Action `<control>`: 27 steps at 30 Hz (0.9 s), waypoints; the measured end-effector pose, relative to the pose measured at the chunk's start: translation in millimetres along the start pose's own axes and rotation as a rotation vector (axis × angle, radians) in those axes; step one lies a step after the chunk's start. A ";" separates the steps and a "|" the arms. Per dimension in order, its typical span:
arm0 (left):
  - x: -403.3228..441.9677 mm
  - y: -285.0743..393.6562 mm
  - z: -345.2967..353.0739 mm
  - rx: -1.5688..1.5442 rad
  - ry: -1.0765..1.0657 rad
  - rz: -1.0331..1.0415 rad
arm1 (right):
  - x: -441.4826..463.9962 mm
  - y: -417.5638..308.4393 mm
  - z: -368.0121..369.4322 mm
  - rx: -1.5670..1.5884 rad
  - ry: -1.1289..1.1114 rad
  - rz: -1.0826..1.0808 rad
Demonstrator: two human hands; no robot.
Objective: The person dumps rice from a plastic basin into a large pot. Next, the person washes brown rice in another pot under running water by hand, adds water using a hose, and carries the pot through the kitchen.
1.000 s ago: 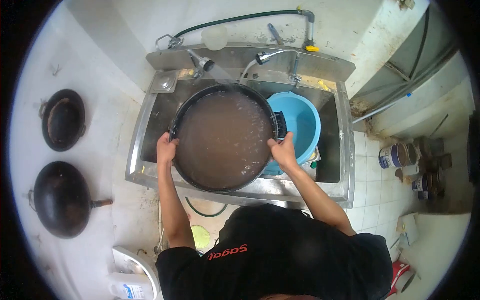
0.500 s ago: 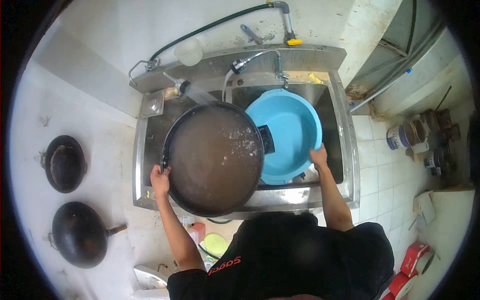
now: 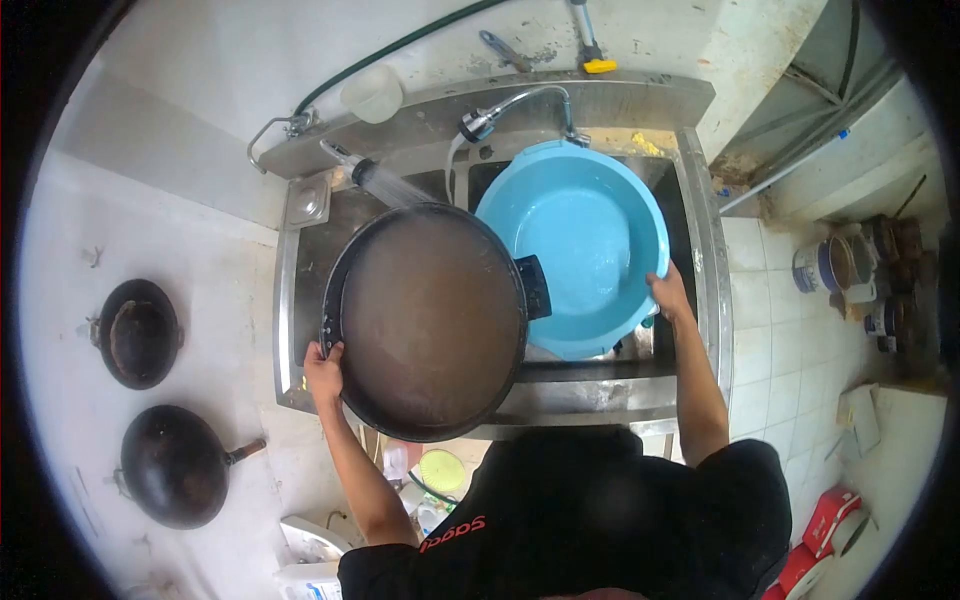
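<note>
My left hand (image 3: 324,372) grips the left edge of a large black pan (image 3: 428,434), thumb over the rim. Cloudy brownish water fills the pan, and its right-side handle (image 3: 537,287) overlaps the basin's edge. A light blue plastic basin (image 3: 575,240) sits to the right, tilted, with a wet, shiny bottom. Fingers of my right hand (image 3: 671,292) are closed around the basin's right rim. Water sprays from the left faucet (image 3: 362,172) toward the pan's far rim. Beside it, the curved faucet (image 3: 477,124) also runs, behind the pan.
A steel double sink (image 3: 712,330) lies under both vessels. On its back left corner is a small square steel container (image 3: 308,202). Two dark woks (image 3: 174,466) hang or rest at left. Buckets (image 3: 826,264) stand at far right on the tiled floor.
The blue basin and my right hand have shifted right, away from the pan, and the basin looks higher. White flecks on the pan's water are no longer visible. My left hand keeps its grip.
</note>
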State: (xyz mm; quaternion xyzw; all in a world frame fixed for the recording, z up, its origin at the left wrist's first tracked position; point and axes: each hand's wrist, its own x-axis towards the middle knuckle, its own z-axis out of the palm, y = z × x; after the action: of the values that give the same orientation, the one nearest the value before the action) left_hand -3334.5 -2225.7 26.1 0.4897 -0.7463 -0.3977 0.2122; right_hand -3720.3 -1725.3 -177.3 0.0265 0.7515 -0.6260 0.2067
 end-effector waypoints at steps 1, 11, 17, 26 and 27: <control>3.1 -2.3 1.3 0.011 0.013 0.012 | 4.5 -0.5 -0.1 -0.001 -0.022 0.027; 4.0 -4.2 1.2 0.047 0.038 0.004 | 42.1 -9.2 -10.6 -0.158 -0.093 0.131; 9.5 -10.9 0.2 0.026 0.036 0.049 | 41.7 -24.6 7.8 -0.533 0.225 0.094; 6.9 -6.4 1.7 0.007 0.051 -0.032 | 51.0 -165.6 113.0 -0.442 0.332 -0.726; 2.9 3.5 2.2 0.039 0.063 -0.030 | 61.2 -192.1 133.7 -0.170 0.091 -0.494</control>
State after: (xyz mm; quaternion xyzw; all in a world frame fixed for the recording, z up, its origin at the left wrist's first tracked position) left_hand -3339.3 -2226.8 27.4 0.5171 -0.7395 -0.3706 0.2200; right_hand -3796.5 -1907.2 -37.3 -0.1469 0.7935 -0.5903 0.0151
